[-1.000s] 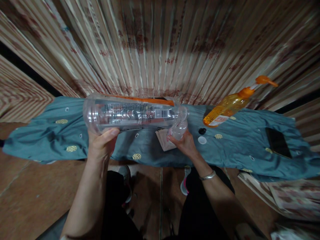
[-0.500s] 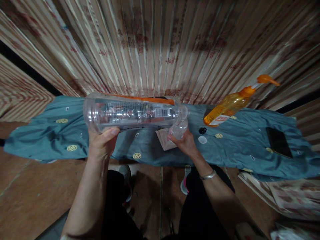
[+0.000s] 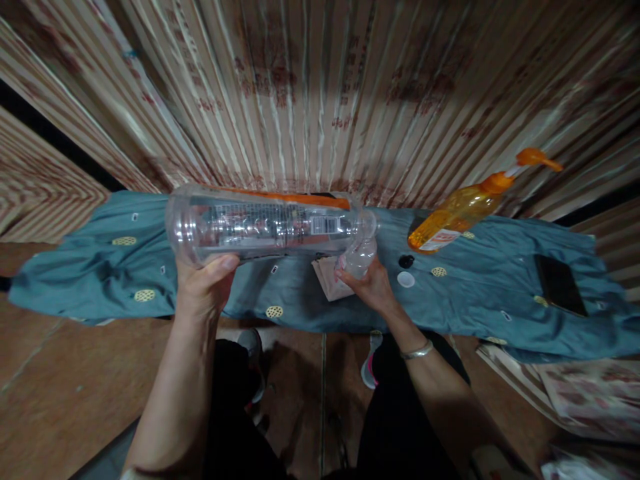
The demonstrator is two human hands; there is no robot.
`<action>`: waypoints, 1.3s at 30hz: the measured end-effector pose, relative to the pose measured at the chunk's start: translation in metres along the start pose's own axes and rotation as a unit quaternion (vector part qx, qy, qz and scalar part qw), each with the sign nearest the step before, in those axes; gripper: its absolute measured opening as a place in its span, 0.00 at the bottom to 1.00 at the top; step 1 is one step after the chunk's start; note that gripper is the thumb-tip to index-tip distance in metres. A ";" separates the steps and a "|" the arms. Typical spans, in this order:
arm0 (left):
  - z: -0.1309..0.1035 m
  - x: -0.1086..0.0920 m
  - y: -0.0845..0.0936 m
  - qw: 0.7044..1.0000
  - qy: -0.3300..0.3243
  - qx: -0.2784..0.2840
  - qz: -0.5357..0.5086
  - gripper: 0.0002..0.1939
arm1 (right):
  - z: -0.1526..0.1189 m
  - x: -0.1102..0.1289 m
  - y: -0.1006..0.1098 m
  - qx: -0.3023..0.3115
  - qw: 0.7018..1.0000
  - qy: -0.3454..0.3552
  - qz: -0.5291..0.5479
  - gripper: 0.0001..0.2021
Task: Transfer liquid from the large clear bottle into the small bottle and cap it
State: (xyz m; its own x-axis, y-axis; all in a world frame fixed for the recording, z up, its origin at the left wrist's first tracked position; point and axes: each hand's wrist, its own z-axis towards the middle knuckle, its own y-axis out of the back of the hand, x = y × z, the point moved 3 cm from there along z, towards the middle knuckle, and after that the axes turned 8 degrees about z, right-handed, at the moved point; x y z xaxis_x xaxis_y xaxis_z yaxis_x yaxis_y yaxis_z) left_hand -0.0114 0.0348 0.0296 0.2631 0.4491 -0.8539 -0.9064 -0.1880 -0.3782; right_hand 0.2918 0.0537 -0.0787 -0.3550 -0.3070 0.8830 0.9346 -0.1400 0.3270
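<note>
My left hand is closed around the base end of a large clear plastic bottle, which lies sideways in the air, its neck toward the right. Its label carries an orange stripe and a barcode. In my right hand is a small clear plastic bottle, its top close against the large bottle's mouth. Whether the two mouths touch, I cannot tell. Below the small bottle lies a folded beige cloth or paper. Right of my right hand are a black cap and a white round lid.
An orange pump bottle stands at the back right on the teal patterned cloth. A dark flat object like a phone lies at the right. Striped cardboard-like sheets rise behind. More sheets lie on the floor at lower right.
</note>
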 end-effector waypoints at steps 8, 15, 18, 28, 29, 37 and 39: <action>0.002 0.000 0.000 1.000 -0.013 -0.003 0.013 0.56 | 0.000 -0.003 0.000 -0.002 1.000 -0.006 -0.003 0.41; 0.001 0.000 0.002 1.000 -0.007 -0.019 0.014 0.55 | 0.000 0.000 0.000 0.003 1.000 -0.010 0.001 0.38; 0.001 0.000 0.002 0.999 -0.020 -0.011 0.025 0.55 | 0.001 -0.001 0.001 0.004 1.000 -0.013 0.002 0.39; 0.002 -0.006 -0.006 0.999 -0.023 -0.012 0.024 0.64 | 0.001 -0.001 0.000 -0.005 1.000 -0.009 0.009 0.37; 0.002 -0.005 -0.005 0.999 -0.023 -0.014 0.027 0.64 | 0.001 0.000 0.000 -0.003 1.000 -0.009 0.010 0.37; 0.001 -0.007 -0.007 0.999 -0.029 0.002 0.024 0.61 | 0.001 0.002 0.000 -0.001 1.000 -0.013 0.000 0.40; 0.001 -0.008 -0.008 0.999 -0.026 -0.011 0.020 0.60 | 0.001 0.002 0.000 0.000 1.000 -0.013 -0.001 0.40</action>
State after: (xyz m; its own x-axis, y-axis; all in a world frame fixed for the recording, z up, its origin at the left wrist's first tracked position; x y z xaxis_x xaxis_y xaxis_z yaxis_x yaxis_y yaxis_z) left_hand -0.0062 0.0333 0.0395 0.2084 0.4848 -0.8494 -0.9080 -0.2268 -0.3522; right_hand 0.2913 0.0539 -0.0770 -0.3554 -0.2819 0.8912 0.9342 -0.1401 0.3282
